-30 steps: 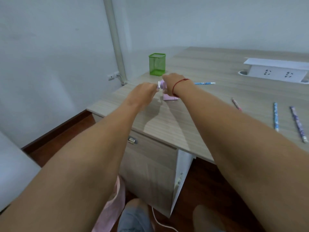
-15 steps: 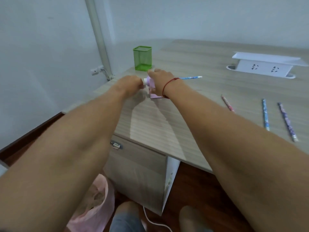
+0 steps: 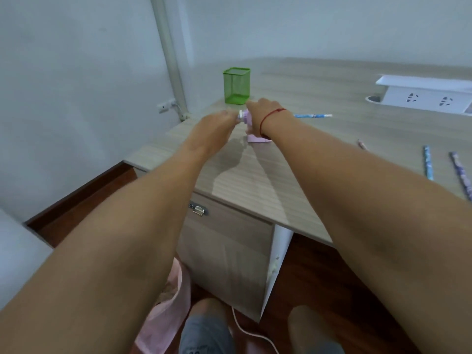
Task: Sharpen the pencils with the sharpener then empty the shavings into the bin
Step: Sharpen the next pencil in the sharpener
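Closest to me, down on the floor by the feet, is the pink bin (image 3: 168, 290), tucked just under the counter (image 3: 255, 185) edge, so that's where the shavings end up later. Up on the counter both arms reach out to the pink sharpener (image 3: 251, 131), which sits near the left corner. My right hand (image 3: 258, 111) is clamped over the top of it, grip closed on the body to pin it down. The left hand (image 3: 217, 123) is pinched shut on the white knob at its left end, which I guess is the crank. A blue pencil (image 3: 313, 115) sticks out to the right past the wrist; I can't tell how deep it sits in the sharpener since the hand hides that. Three more pencils (image 3: 429, 162) lie well apart on the right side, so I'd say there's plenty left to do. Behind everything stands the green cup (image 3: 236, 85), and a white socket box (image 3: 424, 94) is far right. What worries me: the sharpener is light and near the edge, so cranking hard with a loose hold could skid it off or tip it, spilling shavings. Also an off-angle pencil could snap its lead.
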### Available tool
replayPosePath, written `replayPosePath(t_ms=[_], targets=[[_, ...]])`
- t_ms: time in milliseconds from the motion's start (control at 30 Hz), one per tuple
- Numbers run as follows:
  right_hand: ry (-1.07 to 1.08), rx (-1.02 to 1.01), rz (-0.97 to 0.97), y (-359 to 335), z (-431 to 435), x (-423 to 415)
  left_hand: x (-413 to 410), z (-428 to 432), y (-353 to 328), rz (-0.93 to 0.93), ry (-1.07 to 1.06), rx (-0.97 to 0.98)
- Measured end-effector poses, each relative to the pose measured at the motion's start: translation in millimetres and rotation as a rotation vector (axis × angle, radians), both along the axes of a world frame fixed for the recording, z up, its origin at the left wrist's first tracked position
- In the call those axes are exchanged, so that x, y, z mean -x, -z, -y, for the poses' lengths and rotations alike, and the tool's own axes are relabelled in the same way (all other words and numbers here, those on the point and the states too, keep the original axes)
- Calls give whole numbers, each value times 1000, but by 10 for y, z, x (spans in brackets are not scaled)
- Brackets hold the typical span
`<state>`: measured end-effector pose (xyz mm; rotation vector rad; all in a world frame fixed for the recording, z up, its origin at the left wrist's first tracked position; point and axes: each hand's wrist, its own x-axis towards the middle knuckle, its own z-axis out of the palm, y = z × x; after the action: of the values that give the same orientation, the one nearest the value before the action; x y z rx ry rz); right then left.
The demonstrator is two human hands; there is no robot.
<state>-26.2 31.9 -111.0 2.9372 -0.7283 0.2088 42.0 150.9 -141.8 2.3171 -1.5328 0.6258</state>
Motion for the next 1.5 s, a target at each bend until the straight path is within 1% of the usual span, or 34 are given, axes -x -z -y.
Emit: replayPosePath(t_ms=[100, 233, 333, 467, 533, 633, 733, 800, 967, 1067, 1200, 1267, 1367, 1433, 1500], targets=[[-10, 12, 7, 13, 4, -8, 89, -52, 155, -90, -40, -61], [-63, 22, 27, 4, 67, 15, -67, 38, 167, -120, -29, -194], [-100, 7, 40, 7, 90, 9, -225, 112, 217, -174, -4, -241], [-114, -18, 45, 24, 93, 14, -393, 273, 179, -170, -47, -297], [-124, -27, 62, 50, 103, 18, -446, 365, 116, -156, -100, -279], [-120, -40, 83, 45, 121, 27, -523, 510, -89, -44, -148, -193], [-71, -41, 66, 16, 137, 19, -521, 530, -270, 69, -114, -150], [-53, -24, 48, -3, 114, 2, -460, 459, -302, 103, -81, -117], [16, -41, 22, -38, 35, -68, -254, 165, -118, 68, 12, -47], [12, -18, 17, -14, 12, -58, -155, 60, 91, -22, 23, -31], [-27, -27, 32, 6, 44, -40, -155, 130, 265, -133, -45, -150], [-56, -20, 60, 17, 81, -33, -233, 234, 268, -154, -88, -227], [-84, -21, 81, 54, 122, -53, -364, 408, 145, -132, -160, -323], [-79, -37, 74, 68, 148, -84, -435, 489, 59, -113, -187, -328], [-79, -46, 60, 70, 177, -107, -478, 530, -9, -36, -197, -290]])
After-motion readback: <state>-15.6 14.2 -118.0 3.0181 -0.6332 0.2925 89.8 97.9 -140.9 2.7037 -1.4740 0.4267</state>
